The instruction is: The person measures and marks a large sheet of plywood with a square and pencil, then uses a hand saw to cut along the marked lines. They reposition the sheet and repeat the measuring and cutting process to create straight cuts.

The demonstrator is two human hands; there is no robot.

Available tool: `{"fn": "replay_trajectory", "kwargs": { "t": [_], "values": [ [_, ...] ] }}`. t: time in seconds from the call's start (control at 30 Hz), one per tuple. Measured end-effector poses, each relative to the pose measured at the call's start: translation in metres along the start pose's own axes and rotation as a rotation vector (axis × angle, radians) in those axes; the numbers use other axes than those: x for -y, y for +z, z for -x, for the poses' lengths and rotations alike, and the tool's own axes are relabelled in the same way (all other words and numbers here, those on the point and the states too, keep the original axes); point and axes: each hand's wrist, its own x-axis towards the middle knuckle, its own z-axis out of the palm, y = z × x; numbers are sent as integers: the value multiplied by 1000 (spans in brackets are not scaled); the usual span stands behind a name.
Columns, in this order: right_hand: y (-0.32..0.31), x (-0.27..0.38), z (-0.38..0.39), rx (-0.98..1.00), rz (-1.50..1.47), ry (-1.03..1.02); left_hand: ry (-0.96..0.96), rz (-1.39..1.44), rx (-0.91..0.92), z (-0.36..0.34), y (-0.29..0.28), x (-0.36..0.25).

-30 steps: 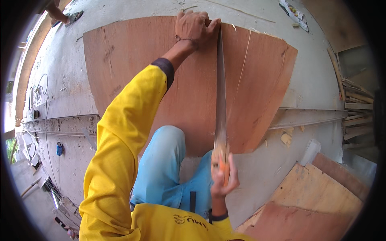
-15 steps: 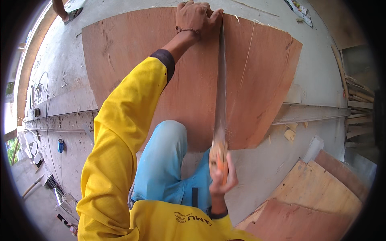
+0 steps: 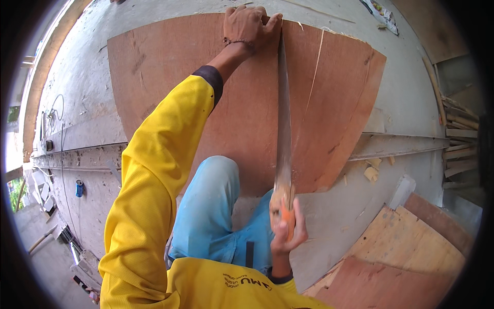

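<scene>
A large reddish-brown plywood sheet lies flat on a grey concrete floor. My left hand presses down on the sheet's far edge, fingers curled, right beside the saw blade. My right hand grips the orange and wooden handle of a handsaw, whose long blade runs away from me along a cut line through the sheet. My knee in light blue trousers rests on the sheet's near part. A thin pale crack or line runs to the right of the blade.
More plywood sheets are stacked at the lower right. Small wood offcuts lie beside the sheet, timber strips at the right edge. A blue can and cables sit on the left by a floor ledge.
The view has shifted slightly, so the sheet and my left hand sit higher in the picture. The saw has moved a little along the cut; both hands keep their hold.
</scene>
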Motion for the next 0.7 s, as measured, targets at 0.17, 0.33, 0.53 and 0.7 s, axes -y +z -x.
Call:
{"fn": "replay_trajectory", "kwargs": {
  "t": [0.17, 0.33, 0.53, 0.7],
  "values": [
    [82, -26, -153, -34, -33, -32, 2, -28, 13, 0, 0, 7],
    [36, -28, -48, 19, 94, -74, -13, 27, 43, 10, 3, 8],
    [9, -19, -1, -35, 179, 63, -13, 34, 20, 13, 5, 0],
    [87, -44, -159, -22, -7, -15, 18, -18, -42, -1, 6, 11]
  ]
}}
